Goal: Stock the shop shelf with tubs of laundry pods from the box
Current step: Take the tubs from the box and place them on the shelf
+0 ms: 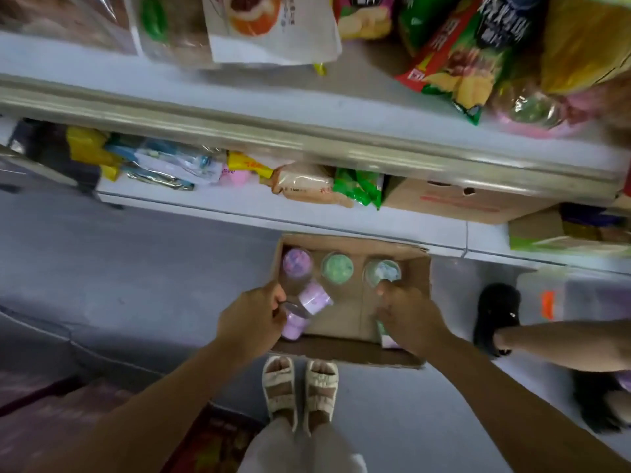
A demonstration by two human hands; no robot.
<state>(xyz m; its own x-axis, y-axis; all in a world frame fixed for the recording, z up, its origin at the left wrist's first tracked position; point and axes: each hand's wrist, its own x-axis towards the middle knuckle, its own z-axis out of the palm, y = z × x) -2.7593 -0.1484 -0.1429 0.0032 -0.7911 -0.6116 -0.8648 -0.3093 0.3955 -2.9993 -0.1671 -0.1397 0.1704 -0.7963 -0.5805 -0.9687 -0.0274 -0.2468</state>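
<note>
Head view: box [418, 268] on floor below the shelf [239, 206]. Left hand [251, 319] grips a purple tub [293, 324] at the box's near-left; right hand [408, 317] curls round a green tub [384, 331], near-right. Four tubs remain in the box. No pod tubs visible on the shelf; stocking looks barely begun.
</note>
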